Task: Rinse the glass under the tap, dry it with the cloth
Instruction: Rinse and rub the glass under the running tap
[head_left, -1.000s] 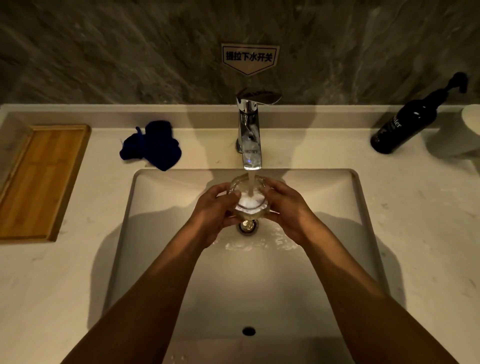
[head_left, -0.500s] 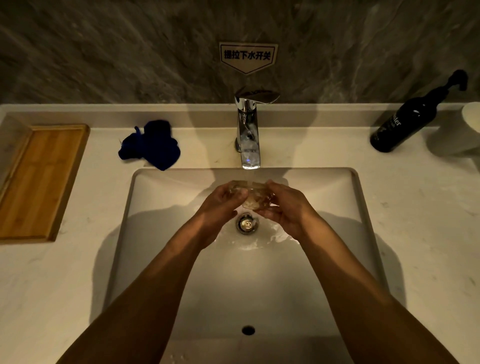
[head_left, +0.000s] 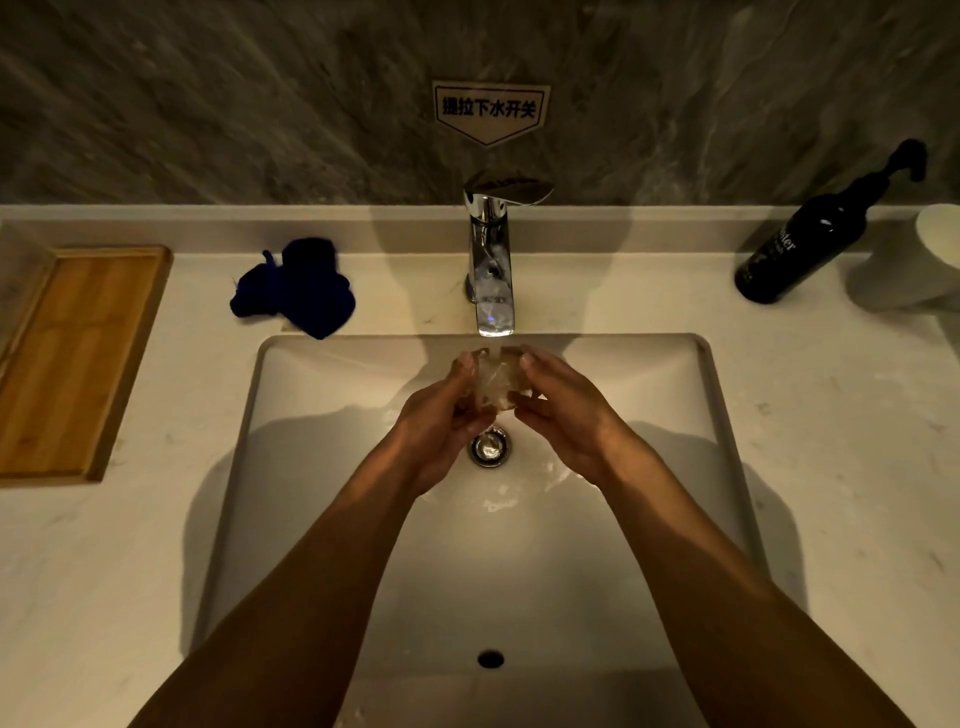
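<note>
Clear faceted drinking glass (head_left: 497, 378): gripped between left hand (head_left: 441, 415) and right hand (head_left: 563, 410), under chrome tap (head_left: 492, 270). Crumpled dark-blue cloth (head_left: 301, 291): back-left on surface, left hand nearer.

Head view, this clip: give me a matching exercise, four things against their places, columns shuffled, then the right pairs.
Things:
1. glass
2. cloth
3. wooden tray
4. black pump bottle

Places:
A. on the counter at the far left
B. at the back of the counter, right of the tap
C. held between both hands, over the sink, under the spout
D. crumpled on the counter, left of the tap

Pairs: 1-C, 2-D, 3-A, 4-B
</note>
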